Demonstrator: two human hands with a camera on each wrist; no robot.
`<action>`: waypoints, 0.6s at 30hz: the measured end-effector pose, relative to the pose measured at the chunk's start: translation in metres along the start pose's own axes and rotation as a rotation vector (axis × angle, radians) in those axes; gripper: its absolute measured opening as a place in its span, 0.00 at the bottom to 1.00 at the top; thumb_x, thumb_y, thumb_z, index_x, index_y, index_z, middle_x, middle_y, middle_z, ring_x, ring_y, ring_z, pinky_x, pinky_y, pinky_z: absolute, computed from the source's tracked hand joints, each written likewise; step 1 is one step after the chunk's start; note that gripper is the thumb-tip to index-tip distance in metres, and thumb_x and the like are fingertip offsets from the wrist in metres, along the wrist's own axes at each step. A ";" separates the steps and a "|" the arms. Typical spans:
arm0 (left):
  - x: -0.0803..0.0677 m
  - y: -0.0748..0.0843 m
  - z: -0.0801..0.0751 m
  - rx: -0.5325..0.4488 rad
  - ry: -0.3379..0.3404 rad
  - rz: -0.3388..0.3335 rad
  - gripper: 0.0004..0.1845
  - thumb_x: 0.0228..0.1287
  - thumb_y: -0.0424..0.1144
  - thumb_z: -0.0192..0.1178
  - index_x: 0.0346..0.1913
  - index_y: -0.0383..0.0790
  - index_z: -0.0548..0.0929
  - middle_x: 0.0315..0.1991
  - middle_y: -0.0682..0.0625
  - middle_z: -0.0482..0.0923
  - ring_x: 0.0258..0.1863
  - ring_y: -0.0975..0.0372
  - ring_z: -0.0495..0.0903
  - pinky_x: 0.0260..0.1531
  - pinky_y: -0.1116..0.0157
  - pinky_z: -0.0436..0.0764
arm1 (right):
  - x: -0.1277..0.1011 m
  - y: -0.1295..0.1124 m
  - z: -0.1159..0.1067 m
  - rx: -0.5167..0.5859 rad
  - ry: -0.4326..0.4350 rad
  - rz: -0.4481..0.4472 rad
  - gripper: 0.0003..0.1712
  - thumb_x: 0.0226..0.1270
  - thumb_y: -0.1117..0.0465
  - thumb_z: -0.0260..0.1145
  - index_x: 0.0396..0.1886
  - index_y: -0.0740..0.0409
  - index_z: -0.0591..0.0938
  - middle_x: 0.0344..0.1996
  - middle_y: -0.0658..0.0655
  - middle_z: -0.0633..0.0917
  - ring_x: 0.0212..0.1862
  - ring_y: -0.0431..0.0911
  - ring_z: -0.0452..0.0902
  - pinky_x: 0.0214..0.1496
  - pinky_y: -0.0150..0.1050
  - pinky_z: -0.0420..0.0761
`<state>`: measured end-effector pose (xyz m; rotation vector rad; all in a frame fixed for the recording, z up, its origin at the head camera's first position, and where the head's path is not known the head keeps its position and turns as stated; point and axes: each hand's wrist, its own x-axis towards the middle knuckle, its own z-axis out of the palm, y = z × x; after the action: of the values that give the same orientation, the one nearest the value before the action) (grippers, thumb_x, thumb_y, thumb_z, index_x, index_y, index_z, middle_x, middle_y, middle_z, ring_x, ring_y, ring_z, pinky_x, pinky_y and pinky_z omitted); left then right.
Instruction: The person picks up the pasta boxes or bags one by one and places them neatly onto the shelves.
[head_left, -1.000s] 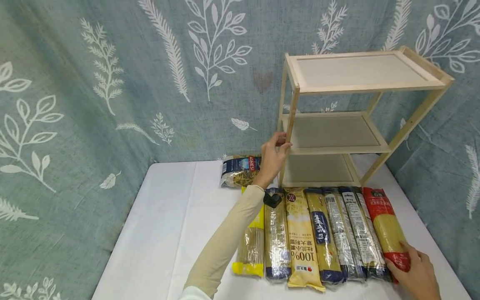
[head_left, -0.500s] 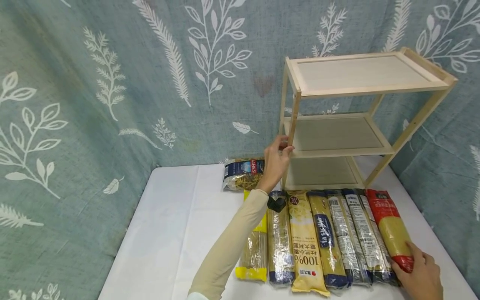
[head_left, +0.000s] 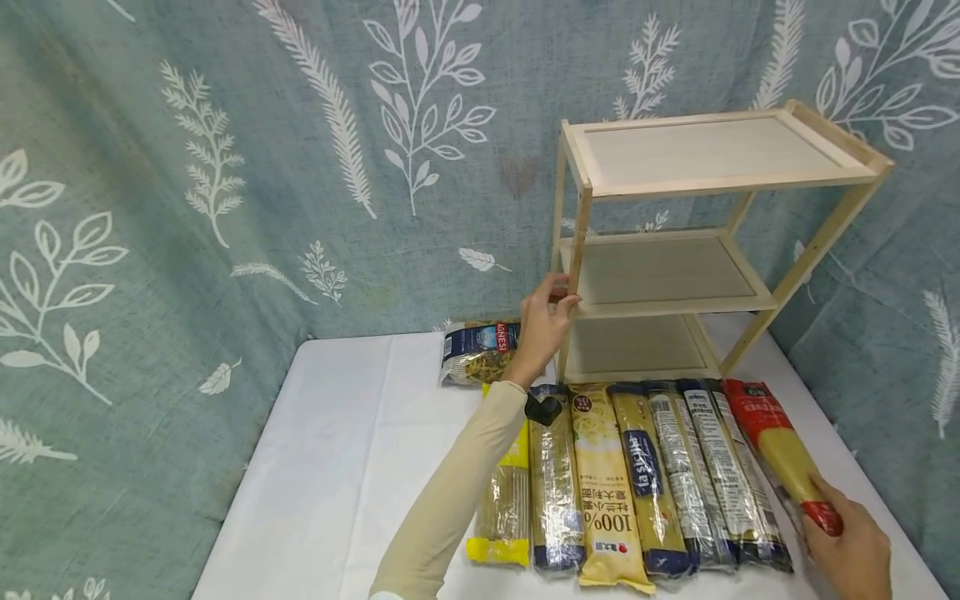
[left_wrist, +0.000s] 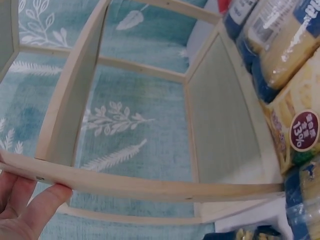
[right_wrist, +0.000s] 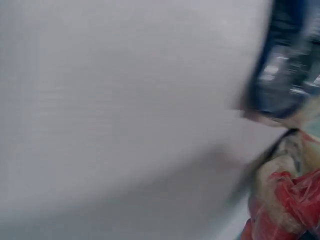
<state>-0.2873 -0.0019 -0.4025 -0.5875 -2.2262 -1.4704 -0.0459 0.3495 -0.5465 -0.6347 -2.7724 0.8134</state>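
The left hand (head_left: pixel 542 337) pinches the wooden shelf (head_left: pixel 667 271); the right hand (head_left: pixel 853 542) grips a red-ended pasta bag (head_left: pixel 789 462), more bags (head_left: pixel 643 483) left of its fingers.

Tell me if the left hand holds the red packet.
No, the left hand grips the rack; the right hand holds the red packet.

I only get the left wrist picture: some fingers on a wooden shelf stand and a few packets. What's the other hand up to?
Observer: The right hand grips the near end of a red-and-yellow pasta packet.
Visitor: Oh! And which packet lies furthest left, as the head camera sees the row?
Observer: A yellow-ended pasta packet.
Visitor: Is all of it in plain sight there?
Observer: No, a beige sleeve crosses in front of its far end.
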 end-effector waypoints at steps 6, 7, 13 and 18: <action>0.003 -0.003 -0.003 0.021 -0.006 0.032 0.14 0.66 0.38 0.59 0.52 0.37 0.77 0.37 0.46 0.82 0.38 0.60 0.81 0.35 0.70 0.79 | 0.000 -0.020 -0.017 0.076 0.099 0.069 0.33 0.52 0.77 0.64 0.62 0.67 0.73 0.48 0.76 0.73 0.42 0.65 0.70 0.34 0.44 0.76; 0.004 -0.003 -0.004 0.025 -0.006 0.036 0.14 0.66 0.38 0.59 0.52 0.37 0.77 0.38 0.46 0.82 0.38 0.59 0.81 0.35 0.69 0.79 | 0.001 -0.024 -0.020 0.082 0.110 0.083 0.33 0.52 0.78 0.64 0.61 0.67 0.73 0.49 0.76 0.73 0.42 0.65 0.70 0.35 0.44 0.78; 0.007 -0.003 -0.008 0.032 0.001 0.055 0.14 0.65 0.36 0.60 0.52 0.37 0.77 0.37 0.46 0.82 0.38 0.58 0.81 0.37 0.69 0.79 | -0.001 -0.045 -0.043 0.121 0.184 0.069 0.34 0.49 0.84 0.63 0.60 0.68 0.74 0.51 0.77 0.74 0.41 0.65 0.74 0.39 0.48 0.82; 0.008 -0.005 -0.010 0.029 -0.007 0.049 0.14 0.65 0.37 0.60 0.52 0.37 0.77 0.38 0.46 0.82 0.39 0.59 0.81 0.37 0.68 0.79 | -0.002 -0.061 -0.074 0.244 0.242 -0.053 0.33 0.50 0.85 0.63 0.59 0.67 0.76 0.36 0.53 0.81 0.15 0.34 0.70 0.12 0.20 0.65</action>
<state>-0.2955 -0.0120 -0.3983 -0.6337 -2.2185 -1.4121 -0.0438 0.3368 -0.4510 -0.5694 -2.4156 0.9729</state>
